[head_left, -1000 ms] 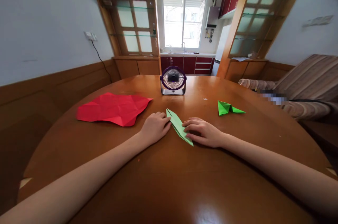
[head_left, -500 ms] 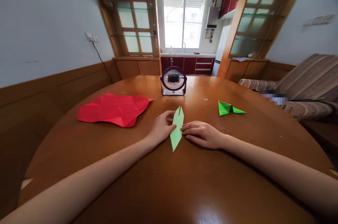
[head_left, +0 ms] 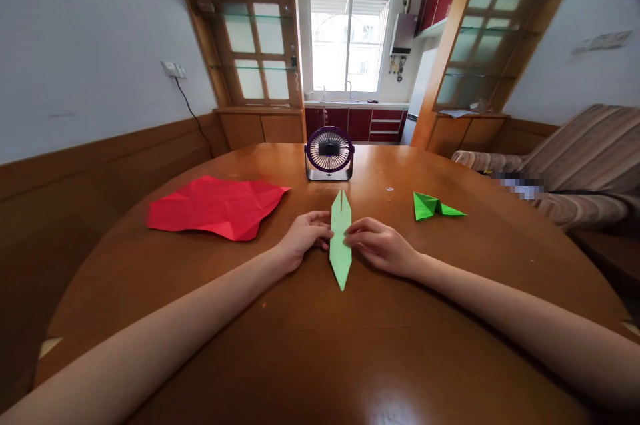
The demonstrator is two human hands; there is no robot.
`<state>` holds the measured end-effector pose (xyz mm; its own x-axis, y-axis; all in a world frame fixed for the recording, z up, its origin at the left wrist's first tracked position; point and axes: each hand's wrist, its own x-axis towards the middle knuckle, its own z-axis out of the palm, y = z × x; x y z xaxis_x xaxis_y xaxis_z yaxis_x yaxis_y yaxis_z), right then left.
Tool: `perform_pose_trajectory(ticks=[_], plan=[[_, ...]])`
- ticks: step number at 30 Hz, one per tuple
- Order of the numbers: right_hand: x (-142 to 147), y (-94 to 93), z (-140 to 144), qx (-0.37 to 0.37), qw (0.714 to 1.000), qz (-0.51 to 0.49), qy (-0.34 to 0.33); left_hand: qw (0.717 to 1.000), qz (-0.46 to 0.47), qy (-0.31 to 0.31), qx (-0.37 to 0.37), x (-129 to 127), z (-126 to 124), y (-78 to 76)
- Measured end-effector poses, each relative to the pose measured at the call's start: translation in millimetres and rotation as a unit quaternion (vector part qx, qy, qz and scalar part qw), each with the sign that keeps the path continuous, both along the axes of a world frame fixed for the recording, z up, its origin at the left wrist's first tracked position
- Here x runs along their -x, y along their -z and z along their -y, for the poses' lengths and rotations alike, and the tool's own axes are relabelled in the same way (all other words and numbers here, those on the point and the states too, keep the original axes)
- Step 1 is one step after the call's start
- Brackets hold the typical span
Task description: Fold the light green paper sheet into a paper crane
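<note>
A long, narrow light green folded paper [head_left: 341, 246] lies flat on the brown wooden table [head_left: 320, 345], pointing straight away from me with a slit at its far tip. My left hand [head_left: 303, 235] pinches its left edge with fingertips. My right hand [head_left: 380, 245] pinches its right edge at the same height. Both forearms rest on the table.
A creased red paper sheet [head_left: 216, 207] lies at the left. A small purple desk fan [head_left: 329, 153] stands at the far middle. A bright green folded paper shape [head_left: 433, 205] sits at the right. A striped sofa [head_left: 575, 158] stands beyond the table's right edge.
The light green folded paper has been turned from slanting left to pointing straight away from me. Both hands shifted with it and now grip its two side edges.
</note>
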<state>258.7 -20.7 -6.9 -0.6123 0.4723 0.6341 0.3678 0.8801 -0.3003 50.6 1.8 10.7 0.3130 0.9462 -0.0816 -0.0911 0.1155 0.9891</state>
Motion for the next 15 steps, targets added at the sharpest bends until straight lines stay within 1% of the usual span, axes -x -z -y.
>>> perform_pose_trajectory(ticks=[3,6,8,12,15], plan=[[-2.0,-0.2,-0.4,-0.011,0.998,-0.033,0.045,0.999,0.034,0.007,-0.035,0.8,2.9,3.8],[-4.4,0.4,-1.7,0.029,0.997,-0.059,0.044,0.995,0.058,0.041,-0.076,0.7,6.8,8.3],[-5.7,1.1,-2.8,0.056,0.995,-0.076,0.041,0.992,0.065,0.060,-0.091,0.6,8.7,10.8],[-8.5,2.7,-5.7,0.094,0.989,-0.107,0.043,0.993,0.049,0.076,-0.079,1.9,10.5,12.2],[-10.7,2.3,-7.4,0.135,0.981,-0.135,0.040,0.993,0.065,0.075,-0.056,3.0,12.2,10.0]])
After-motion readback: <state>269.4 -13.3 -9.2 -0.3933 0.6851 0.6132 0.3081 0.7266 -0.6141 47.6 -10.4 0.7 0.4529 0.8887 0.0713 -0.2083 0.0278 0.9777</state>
